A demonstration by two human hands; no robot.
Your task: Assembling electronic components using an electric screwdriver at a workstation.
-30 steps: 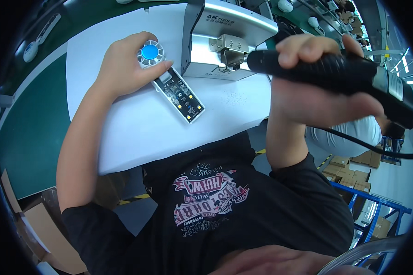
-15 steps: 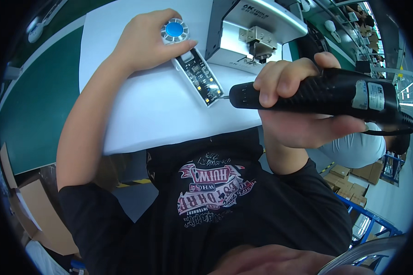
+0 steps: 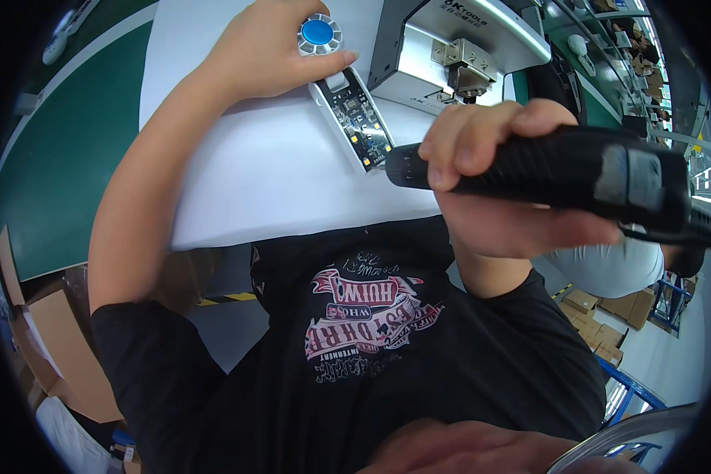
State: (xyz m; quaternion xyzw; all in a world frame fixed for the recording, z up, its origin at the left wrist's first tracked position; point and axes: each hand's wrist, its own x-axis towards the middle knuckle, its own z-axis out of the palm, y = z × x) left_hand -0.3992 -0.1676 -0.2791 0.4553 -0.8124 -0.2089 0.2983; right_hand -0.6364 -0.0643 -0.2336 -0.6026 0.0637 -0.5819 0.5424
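My left hand (image 3: 265,54) is closed around the round end of a white handheld device (image 3: 341,133), with the thumb across its body near a blue disc (image 3: 317,32). The open casing shows a dark circuit board (image 3: 359,117) with small yellow parts. My right hand (image 3: 490,217) wraps around a black corded electric screwdriver (image 3: 561,168), held nearly level. Its nose points left at the device's near end, and the short bit is at or beside that corner. Whether the bit sits in a screw is too small to tell.
A silver and black metal machine (image 3: 450,63) stands just beyond the device at right. White sheeting (image 3: 245,182) covers part of the green table (image 3: 71,174). Cardboard boxes (image 3: 75,355) lie at lower left. A person in a pale top (image 3: 608,265) is behind at right.
The device and my left hand appear slightly higher and further right, along with the shifting view. The screwdriver's nose has come closer to the device's corner, and less of the bit shows.
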